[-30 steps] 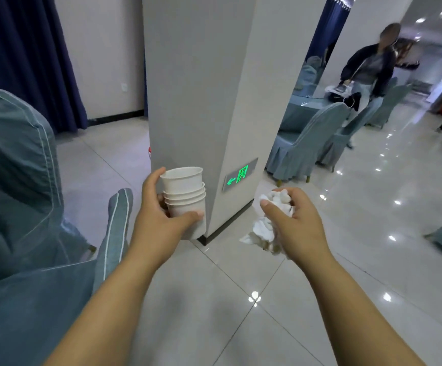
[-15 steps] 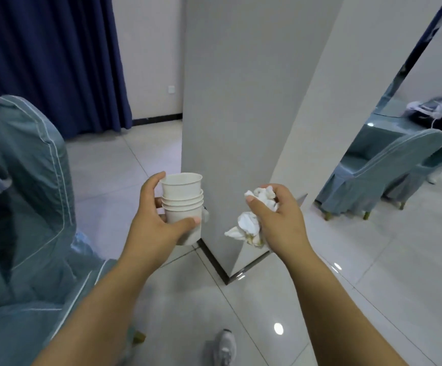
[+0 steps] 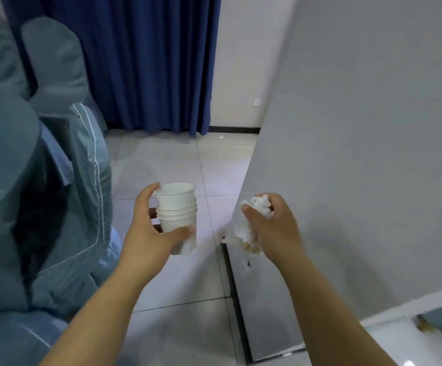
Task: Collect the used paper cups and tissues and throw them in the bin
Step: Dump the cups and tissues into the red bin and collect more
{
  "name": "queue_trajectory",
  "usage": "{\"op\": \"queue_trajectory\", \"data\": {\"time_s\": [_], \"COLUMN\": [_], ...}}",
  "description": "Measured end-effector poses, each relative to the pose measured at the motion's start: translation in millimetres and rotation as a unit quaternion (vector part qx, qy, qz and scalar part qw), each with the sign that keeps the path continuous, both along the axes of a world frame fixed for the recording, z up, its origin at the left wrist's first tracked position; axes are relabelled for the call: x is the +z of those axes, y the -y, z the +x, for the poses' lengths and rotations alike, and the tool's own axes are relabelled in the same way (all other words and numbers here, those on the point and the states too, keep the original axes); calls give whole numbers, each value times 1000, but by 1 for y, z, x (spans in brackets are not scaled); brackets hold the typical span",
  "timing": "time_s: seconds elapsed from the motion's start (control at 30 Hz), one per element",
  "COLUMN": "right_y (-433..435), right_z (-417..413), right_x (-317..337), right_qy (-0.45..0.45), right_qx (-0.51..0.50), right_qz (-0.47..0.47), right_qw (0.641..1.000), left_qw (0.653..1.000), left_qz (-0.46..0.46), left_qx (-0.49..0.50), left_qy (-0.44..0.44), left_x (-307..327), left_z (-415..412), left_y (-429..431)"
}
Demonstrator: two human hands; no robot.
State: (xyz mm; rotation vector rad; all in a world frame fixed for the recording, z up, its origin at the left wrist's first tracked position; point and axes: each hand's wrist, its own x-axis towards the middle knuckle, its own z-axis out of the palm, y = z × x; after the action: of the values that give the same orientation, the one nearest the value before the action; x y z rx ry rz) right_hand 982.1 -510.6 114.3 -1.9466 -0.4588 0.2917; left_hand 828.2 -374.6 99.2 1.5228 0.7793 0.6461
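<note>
A pale tiled floor [image 3: 161, 165] runs toward a blue curtain [image 3: 146, 62]. The left hand [image 3: 146, 233] curls around a stack of paper cups [image 3: 177, 210], held upright. The right hand [image 3: 272, 228] clutches crumpled tissues [image 3: 243, 231] beside a grey pillar [image 3: 359, 154]. Covered chairs [image 3: 56, 180] stand at left.

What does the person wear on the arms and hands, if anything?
Nothing that shows. The left hand and right hand have no gloves, and no ring, watch or bracelet is visible. The left forearm and right forearm are bare down to the picture's lower edge; no sleeve is in view.
</note>
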Motion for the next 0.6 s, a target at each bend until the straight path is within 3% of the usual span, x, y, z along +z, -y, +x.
{"op": "queue_trajectory", "data": {"time_s": [0.13, 0.6], "right_y": [-73, -256], "right_z": [56, 244], "right_x": [-7, -38], "right_qy": [19, -16], "right_qx": [44, 59], "right_qz": [-6, -27], "right_qw": [999, 998], "left_qw": [999, 997], "left_qz": [0, 24], "left_qx": [49, 54], "left_qy": [4, -43], "left_x": [-8, -29], "left_z": [44, 204], "left_y": [-62, -234]}}
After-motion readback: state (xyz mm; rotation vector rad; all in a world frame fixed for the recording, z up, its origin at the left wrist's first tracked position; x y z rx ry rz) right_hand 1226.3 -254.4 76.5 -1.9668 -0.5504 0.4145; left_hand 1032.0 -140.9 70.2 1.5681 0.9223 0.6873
